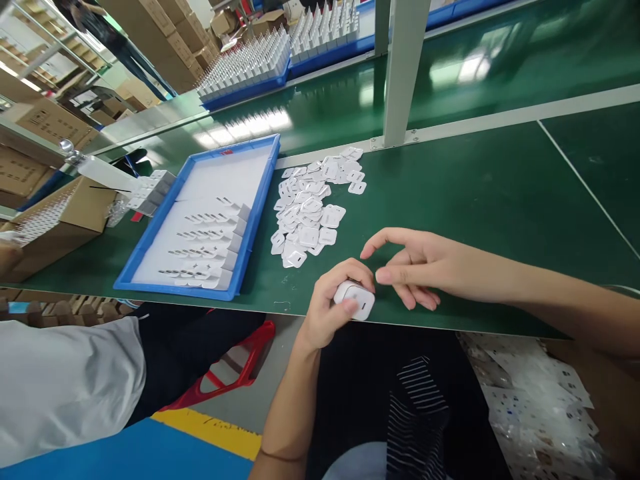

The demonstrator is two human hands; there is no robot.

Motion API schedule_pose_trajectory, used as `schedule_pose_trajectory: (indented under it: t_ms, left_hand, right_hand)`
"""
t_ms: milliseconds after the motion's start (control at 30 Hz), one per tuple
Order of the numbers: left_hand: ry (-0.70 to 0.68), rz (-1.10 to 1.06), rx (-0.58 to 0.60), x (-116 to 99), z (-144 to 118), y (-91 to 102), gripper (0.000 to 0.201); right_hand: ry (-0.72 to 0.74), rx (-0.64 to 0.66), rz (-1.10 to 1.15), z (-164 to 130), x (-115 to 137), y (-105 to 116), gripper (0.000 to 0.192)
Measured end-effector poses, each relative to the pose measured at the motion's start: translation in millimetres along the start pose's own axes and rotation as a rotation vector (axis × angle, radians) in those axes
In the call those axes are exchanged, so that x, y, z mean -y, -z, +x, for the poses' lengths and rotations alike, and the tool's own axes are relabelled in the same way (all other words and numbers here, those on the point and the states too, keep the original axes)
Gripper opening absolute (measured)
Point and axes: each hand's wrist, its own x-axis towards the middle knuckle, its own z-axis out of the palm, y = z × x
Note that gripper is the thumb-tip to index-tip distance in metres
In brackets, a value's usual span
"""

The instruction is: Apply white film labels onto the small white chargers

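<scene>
Left hand [330,307] keeps a closed grip on a white charger [356,299] at the green surface's [480,193] near edge. Right hand [420,267], fingers loosely spread and holding nothing, hovers just beside the charger; open surface lies beyond. No writing is legible.

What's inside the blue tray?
The blue tray holds white chargers with prongs, in rows filling its near half; the far half shows only a white liner. Whatever lies under the liner is covered.
</scene>
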Motion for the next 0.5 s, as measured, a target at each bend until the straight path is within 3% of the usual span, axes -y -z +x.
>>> schedule_pose_trajectory:
  t_ms: [167, 500]
  left_hand:
    - [-0.035, -0.163, -0.096, 1, -2, 0.3, 0.024]
    - [-0.025, -0.098, -0.177, 4, -4, 1.0, 0.012]
  right_hand:
    - [-0.006, -0.097, 0.001, 8, -6, 7, 0.042]
    - [-0.016, -0.013, -0.025, 19, -22, 8, 0.040]
